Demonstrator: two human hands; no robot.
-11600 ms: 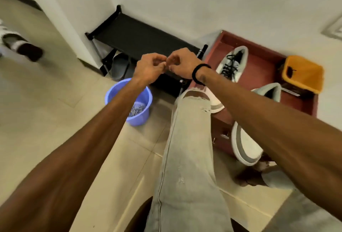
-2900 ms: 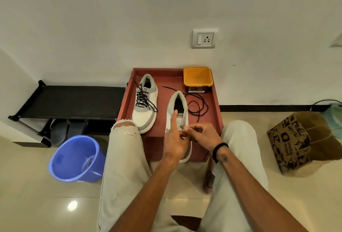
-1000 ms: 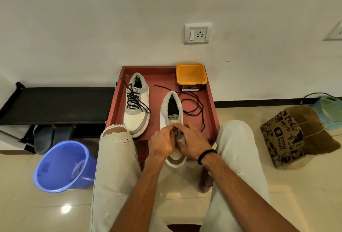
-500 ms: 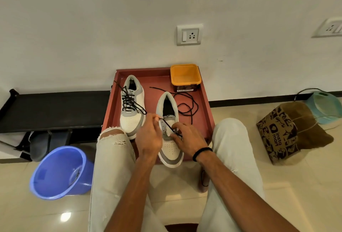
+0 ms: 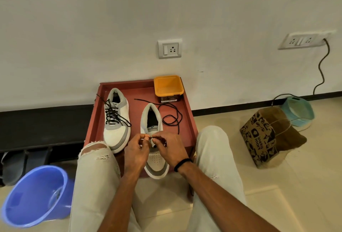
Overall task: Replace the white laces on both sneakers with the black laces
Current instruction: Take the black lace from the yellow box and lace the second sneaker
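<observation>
Head view: the black lace [image 5: 173, 119] is seen in use on the right-hand sneaker [image 5: 154, 139], which lies on the red tray [image 5: 188, 120] with its toe overhanging the near edge, toward the person, and its heel toward the wall. Its long axis runs from near to far, so the eyelet rows are presented squarely to both hands. One end of the lace is pinched between thumb and fingertips of the left hand [image 5: 137, 150]; a short stretch beside it is pinched by the right hand [image 5: 171, 148], just over the lower eyelets. The grip is judged to be kept that fine so the stiff tip can be steered into a hole. Whether any eyelet is already threaded cannot be told, as the hands cover them. The free remainder is left looped on the tray floor to the sneaker's right, slack being fed from there. The other sneaker [image 5: 116, 118] is set parallel on the left, already laced in black, ends untied. An orange tub [image 5: 168, 88] stands at the far corner. A blue bucket [image 5: 35, 194] is on the floor at left, a paper bag [image 5: 266, 135] at right.
</observation>
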